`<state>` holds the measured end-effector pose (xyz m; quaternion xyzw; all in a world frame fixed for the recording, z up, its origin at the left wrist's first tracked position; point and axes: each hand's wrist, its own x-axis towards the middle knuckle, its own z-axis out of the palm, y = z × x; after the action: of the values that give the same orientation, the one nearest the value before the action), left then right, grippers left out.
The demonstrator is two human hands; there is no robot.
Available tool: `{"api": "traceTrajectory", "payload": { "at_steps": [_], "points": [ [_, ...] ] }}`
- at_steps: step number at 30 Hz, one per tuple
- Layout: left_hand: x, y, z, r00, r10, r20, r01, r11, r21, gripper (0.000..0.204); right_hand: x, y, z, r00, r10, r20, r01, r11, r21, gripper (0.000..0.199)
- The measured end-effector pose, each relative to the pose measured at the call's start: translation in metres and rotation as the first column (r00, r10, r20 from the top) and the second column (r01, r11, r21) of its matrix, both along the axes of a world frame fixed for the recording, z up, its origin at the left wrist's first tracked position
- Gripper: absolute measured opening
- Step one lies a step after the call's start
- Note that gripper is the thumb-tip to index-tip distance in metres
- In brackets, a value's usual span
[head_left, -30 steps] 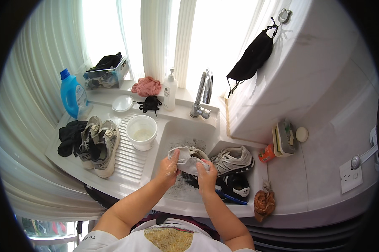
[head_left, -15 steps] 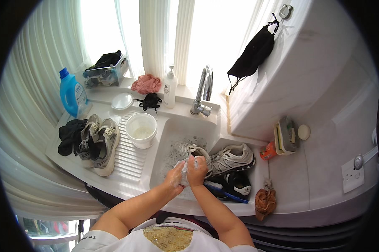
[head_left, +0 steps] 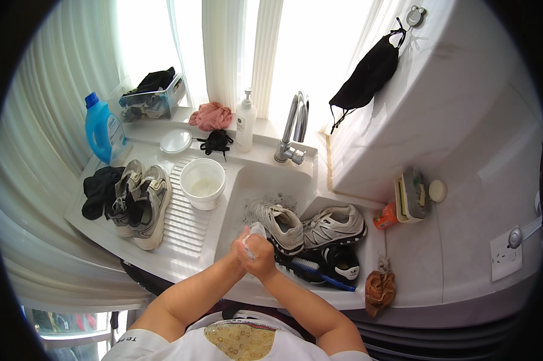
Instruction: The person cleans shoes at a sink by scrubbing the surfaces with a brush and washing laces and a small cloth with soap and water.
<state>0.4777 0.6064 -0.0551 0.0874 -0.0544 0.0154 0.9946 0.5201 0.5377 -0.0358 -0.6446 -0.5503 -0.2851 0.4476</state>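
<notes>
Over the near part of the white sink basin (head_left: 229, 256), my left hand (head_left: 239, 245) and my right hand (head_left: 259, 257) are closed together around a wet, sudsy white cloth (head_left: 257, 229). Only part of the cloth shows between the fingers. Just right of my hands, a grey-white sneaker (head_left: 276, 224) leans inside the basin. A second grey-white sneaker (head_left: 337, 227) rests beside it. Nearer to me lie a black shoe with white trim (head_left: 342, 263) and a blue-handled brush (head_left: 325, 277). Foam clings to the basin floor behind my hands.
A white bucket (head_left: 203, 183) and a pair of grey sneakers (head_left: 148, 207) stand on the ribbed drainboard at left. The faucet (head_left: 292, 132) rises behind the basin. A blue detergent bottle (head_left: 101, 132) and a white pump bottle (head_left: 245, 123) stand at the back.
Both hands have moved slightly left and toward me with the white cloth, away from the sneaker in the basin, which now shows more fully. My right hand has come across against my left.
</notes>
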Motion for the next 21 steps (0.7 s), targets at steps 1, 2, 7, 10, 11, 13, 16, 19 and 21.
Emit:
{"api": "traceTrajectory", "payload": {
  "at_steps": [1,2,7,10,11,13,16,19,21],
  "points": [
    [-0.003,0.000,-0.001,1.000,0.018,-0.025,-0.018,1.000,0.016,0.030,0.006,-0.003,0.018,0.971,-0.121,-0.204,0.120,0.993,-0.018,0.018],
    [-0.003,-0.012,0.042,0.932,0.041,-0.361,-0.014,0.997,0.078,0.031,0.015,-0.009,0.028,0.883,-0.261,-0.391,0.257,0.964,-0.064,0.016],
    [-0.007,0.008,0.004,0.934,-0.056,-0.353,0.091,0.992,0.083,0.033,-0.011,-0.011,0.018,0.864,0.013,-0.504,-0.032,0.999,-0.029,0.014],
    [-0.015,0.003,0.027,0.823,-0.087,-0.561,0.090,0.996,-0.022,0.035,-0.002,-0.011,0.032,0.866,-0.117,-0.487,0.113,0.993,-0.037,0.014],
    [-0.011,-0.003,0.046,0.798,-0.017,-0.603,0.066,0.996,0.060,0.035,0.007,-0.012,0.041,0.845,-0.246,-0.475,0.253,0.966,-0.050,0.023],
    [-0.001,-0.014,0.068,0.742,0.129,-0.658,0.036,0.972,0.231,0.036,0.021,-0.015,0.029,0.796,-0.395,-0.460,0.399,0.912,-0.093,0.024],
    [-0.001,0.029,-0.030,0.955,-0.158,-0.250,0.177,0.983,0.053,0.036,-0.016,-0.006,0.033,0.912,-0.033,-0.409,0.034,0.999,-0.006,0.024],
    [-0.005,0.002,0.033,0.850,-0.018,-0.527,0.063,0.996,0.068,0.036,0.000,-0.010,0.042,0.901,-0.170,-0.400,0.177,0.984,-0.018,0.024],
    [-0.001,-0.016,0.084,0.742,0.097,-0.664,-0.005,0.990,0.140,0.036,0.014,-0.014,0.046,0.852,-0.320,-0.414,0.322,0.944,-0.066,0.024]
  ]
}}
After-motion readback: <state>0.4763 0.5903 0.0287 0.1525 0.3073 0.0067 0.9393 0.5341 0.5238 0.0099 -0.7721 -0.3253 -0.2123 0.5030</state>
